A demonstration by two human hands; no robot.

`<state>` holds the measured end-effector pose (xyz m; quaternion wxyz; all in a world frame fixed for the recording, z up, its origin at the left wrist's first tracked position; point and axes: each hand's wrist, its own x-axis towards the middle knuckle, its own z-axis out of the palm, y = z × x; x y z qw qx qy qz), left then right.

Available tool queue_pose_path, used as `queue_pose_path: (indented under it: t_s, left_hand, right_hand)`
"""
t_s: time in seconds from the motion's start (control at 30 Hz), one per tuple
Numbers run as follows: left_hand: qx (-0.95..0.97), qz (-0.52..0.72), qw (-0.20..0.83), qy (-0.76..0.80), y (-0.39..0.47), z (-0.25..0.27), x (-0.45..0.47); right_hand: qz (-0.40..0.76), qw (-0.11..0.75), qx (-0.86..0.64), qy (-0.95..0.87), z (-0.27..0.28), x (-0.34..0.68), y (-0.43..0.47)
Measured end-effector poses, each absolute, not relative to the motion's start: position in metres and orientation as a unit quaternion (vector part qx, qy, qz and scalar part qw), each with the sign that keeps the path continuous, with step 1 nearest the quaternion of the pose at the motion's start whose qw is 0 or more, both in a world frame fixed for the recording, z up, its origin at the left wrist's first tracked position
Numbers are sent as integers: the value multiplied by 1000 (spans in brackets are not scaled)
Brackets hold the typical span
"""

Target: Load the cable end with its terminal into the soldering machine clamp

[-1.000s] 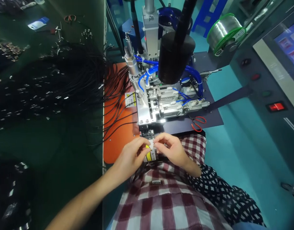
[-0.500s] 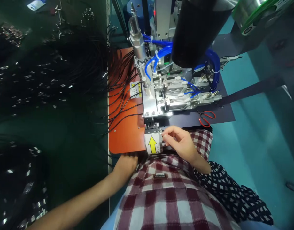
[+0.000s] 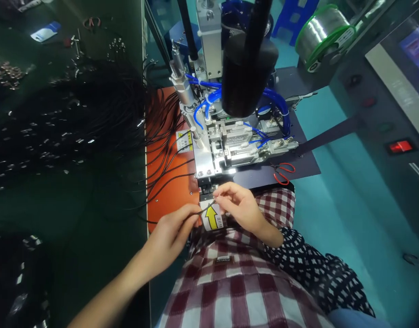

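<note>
A thin black cable [image 3: 206,209] runs between my two hands, just above a white label with a yellow arrow [image 3: 212,218]. My left hand [image 3: 177,228] pinches the cable at the label's left side. Pinched at the cable's end, my right hand [image 3: 237,205] is at the label's upper right; the small tip between its fingers is mostly hidden. Directly beyond my hands stands the metal machine [image 3: 204,159]. Several black cables [image 3: 168,159] lie across its orange plate [image 3: 175,198] and reach into the machine's left side.
Red-handled pliers or snips [image 3: 283,173] lie on the dark plate at right. A black cylinder [image 3: 245,77] hangs over the machine near a green-rimmed wire spool [image 3: 324,38]. Piles of black cables [image 3: 93,105] with shiny ends cover the dark table at left.
My left hand has come up from beside the orange plate's front edge to the arrow label, now holding a cable. My right hand stays pinched near the label. The head view has shifted.
</note>
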<state>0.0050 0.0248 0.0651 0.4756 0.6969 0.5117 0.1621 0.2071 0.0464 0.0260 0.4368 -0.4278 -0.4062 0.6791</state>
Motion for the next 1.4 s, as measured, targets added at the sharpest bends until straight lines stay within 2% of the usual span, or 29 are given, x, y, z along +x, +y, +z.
queue_pose_path:
  t_s: [0.2,0.33,0.47,0.6,0.67,0.87,1.07,1.4]
  left_hand:
    - [678,188,484,521,39,68,33]
    - [592,250,548,536,43,61,37]
    - [532,259,602,536,42,55,37]
    - [556,265,580,534,43,53,37]
    - [567,259,579,526,46,53,36]
    - [543,186,668,473,50,52,34]
    - [471,265,650,534,48,51,44]
    - [400,278,689,536,51,46,43]
  right_hand:
    - [656,440,-449,-417,22,212,48]
    - [671,447,-447,-387,18,224,51]
    - [672,441,-434,-406,19,226,52]
    - [678,436,-415,-421,21,221,53]
    - [685,422,-400,-438,23,222,56]
    - [643,369,-322,-588,26,237,70]
    - [663,416,-438,-443,23,234,65]
    - [748,400,-405,-342,9,221,49]
